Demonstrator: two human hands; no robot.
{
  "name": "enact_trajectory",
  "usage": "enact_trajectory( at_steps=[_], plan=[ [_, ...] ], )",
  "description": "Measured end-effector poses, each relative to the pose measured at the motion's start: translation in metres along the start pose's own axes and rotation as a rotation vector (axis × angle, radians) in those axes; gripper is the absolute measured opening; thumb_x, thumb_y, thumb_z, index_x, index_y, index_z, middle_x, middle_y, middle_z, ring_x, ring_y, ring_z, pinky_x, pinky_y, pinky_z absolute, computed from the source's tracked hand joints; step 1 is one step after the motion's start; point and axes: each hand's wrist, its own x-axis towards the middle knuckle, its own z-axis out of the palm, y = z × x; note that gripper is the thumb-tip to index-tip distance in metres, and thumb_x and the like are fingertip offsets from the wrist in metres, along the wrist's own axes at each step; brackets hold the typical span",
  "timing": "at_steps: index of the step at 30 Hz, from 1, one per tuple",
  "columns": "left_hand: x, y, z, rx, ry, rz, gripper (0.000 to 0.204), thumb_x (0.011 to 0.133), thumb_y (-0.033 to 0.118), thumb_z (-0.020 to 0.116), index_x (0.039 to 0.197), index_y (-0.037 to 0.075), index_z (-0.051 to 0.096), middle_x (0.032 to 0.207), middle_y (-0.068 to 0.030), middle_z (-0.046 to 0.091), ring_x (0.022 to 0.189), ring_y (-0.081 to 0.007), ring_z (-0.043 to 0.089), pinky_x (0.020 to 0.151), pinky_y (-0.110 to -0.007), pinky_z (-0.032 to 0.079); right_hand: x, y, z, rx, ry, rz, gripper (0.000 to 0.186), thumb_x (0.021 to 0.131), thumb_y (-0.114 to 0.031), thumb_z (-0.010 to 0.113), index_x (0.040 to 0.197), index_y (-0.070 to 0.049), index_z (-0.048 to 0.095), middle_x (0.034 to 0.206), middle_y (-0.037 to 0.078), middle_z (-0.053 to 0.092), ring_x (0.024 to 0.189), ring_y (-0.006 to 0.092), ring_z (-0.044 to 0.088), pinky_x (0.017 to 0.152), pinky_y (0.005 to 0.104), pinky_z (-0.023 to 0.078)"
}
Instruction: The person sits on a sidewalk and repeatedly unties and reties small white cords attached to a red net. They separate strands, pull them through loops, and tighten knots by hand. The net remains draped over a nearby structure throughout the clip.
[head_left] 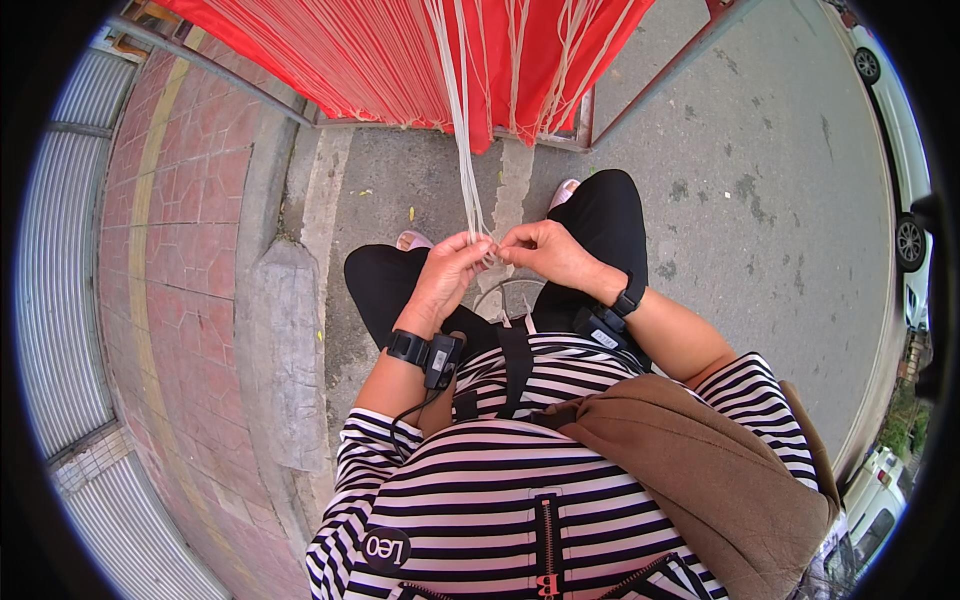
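A bundle of long white cords (463, 130) runs down from a red cloth (500, 60) at the top of the view to my hands. My left hand (453, 268) has its thumb and fingers closed on the lower ends of the cords. Close beside it, my right hand (552, 252) pinches the same cord ends, its fingertips nearly touching the left ones. A small loop of cord shows just under the fingertips. More pale strands (565, 60) hang over the right part of the cloth, apart from my hands.
A metal frame (690, 50) stands around the red cloth. On the left, a stone curb (285, 350) borders red paving (195, 290) and corrugated metal shutters (65, 260). Grey road (760, 220) stretches right toward parked white vehicles (900, 130). Black device straps circle both my wrists.
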Motion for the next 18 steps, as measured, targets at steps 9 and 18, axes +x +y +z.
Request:
enact_trajectory(
  at_steps=[9, 18],
  plan=[
    [-0.004, 0.001, -0.01, -0.209, 0.018, -0.013, 0.013, 0.093, 0.011, 0.061, 0.104, 0.004, 0.061, 0.089, -0.0056, 0.064, 0.089, -0.0193, 0.063, 0.087, -0.034, 0.049, -0.004, 0.002, -0.009, 0.281, 0.007, 0.033, 0.014, 0.095, -0.014, 0.06, 0.095, -0.002, 0.067, 0.089, 0.0, 0.068, 0.083, 0.0049, 0.057, 0.08, 0.0231, 0.046],
    [-0.008, 0.003, -0.031, -0.31, 0.098, 0.031, 0.014, 0.092, 0.01, 0.063, 0.104, 0.004, 0.062, 0.082, -0.0035, 0.063, 0.082, -0.0195, 0.064, 0.079, -0.034, 0.052, -0.023, -0.026, -0.02, 0.702, -0.126, -0.032, 0.019, 0.101, -0.021, 0.052, 0.098, -0.004, 0.059, 0.085, 0.005, 0.065, 0.083, 0.0139, 0.062, 0.087, 0.0295, 0.047]
  ],
)
